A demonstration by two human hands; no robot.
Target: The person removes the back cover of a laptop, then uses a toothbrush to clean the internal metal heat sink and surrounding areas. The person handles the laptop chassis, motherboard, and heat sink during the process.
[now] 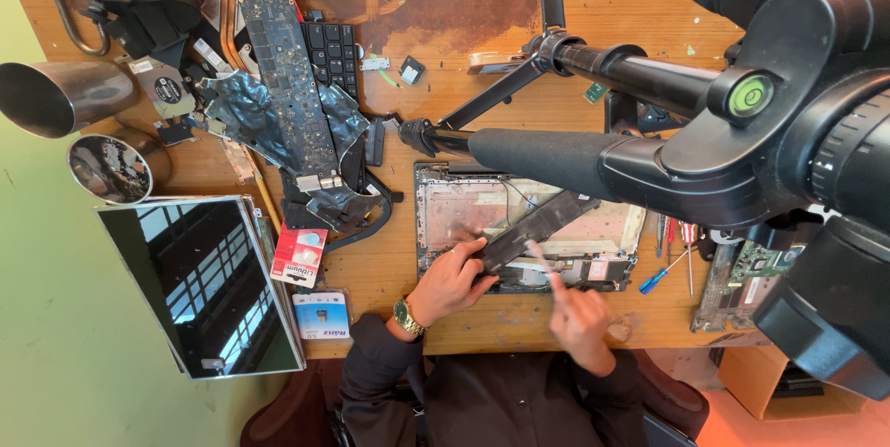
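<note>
The long black battery (538, 229) lies slantwise across the open laptop shell (445, 206), far end toward the table's back-right. Your left hand (451, 282) fingers clamp its near end; your right hand (579, 312) is blurred, grip unclear.

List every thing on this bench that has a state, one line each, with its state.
Laptop base: opened up, insides exposed.
Long black strip part: lifted at an angle over the base, held at its near end.
Left hand: gripping the strip.
Right hand: blurred, grip unclear.
Laptop screen panel: detached, dark, lying flat.
Circuit board: removed, lying bare on foil.
Blue-handled screwdriver: lying unused.
</note>
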